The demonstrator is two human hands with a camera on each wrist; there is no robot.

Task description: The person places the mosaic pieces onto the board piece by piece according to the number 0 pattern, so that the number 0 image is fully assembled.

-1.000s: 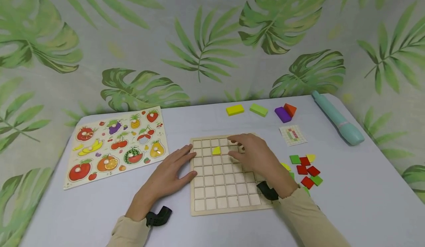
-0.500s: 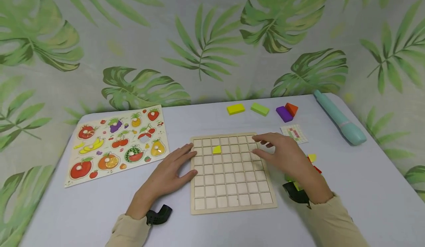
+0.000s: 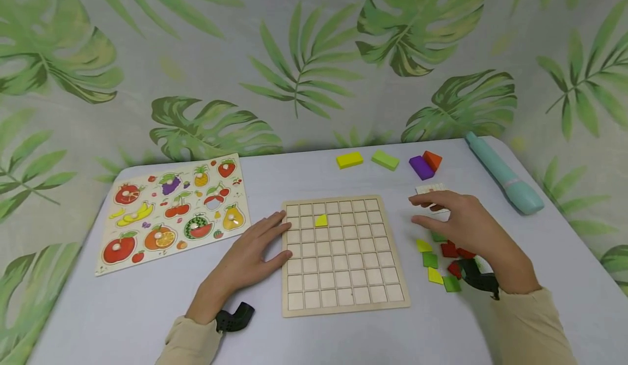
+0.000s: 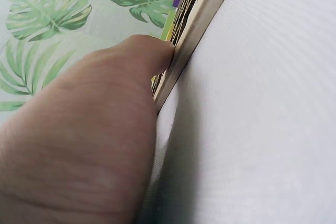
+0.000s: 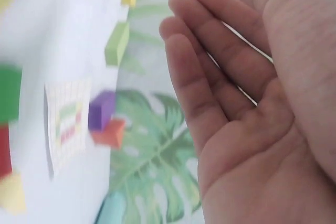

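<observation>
A square wooden grid board [image 3: 343, 259] lies mid-table, with one yellow rounded tile [image 3: 321, 221] in a cell of its second row. At the board's left edge my left hand [image 3: 252, 250] rests, fingers extended and touching the rim; the left wrist view shows the thumb against that edge. My right hand [image 3: 453, 218] hovers right of the board with nothing in it, fingers loosely bent. Below it lie loose tiles: yellow ones [image 3: 435, 275], green ones [image 3: 452, 284] and red ones [image 3: 448, 249], partly hidden by the hand and wrist. A small printed pattern card [image 5: 68, 124] is half covered by the hand in the head view.
A fruit puzzle board [image 3: 171, 212] lies at the left. Along the back stand a yellow block [image 3: 349, 160], a light green block [image 3: 385, 160], a purple block [image 3: 421, 167] and an orange triangular block [image 3: 433, 160]. A teal club-shaped object [image 3: 505, 174] lies at the back right.
My right hand has moved right, from over the grid board to above the loose tiles, uncovering the board's right side. The left hand has stayed at the board's edge.
</observation>
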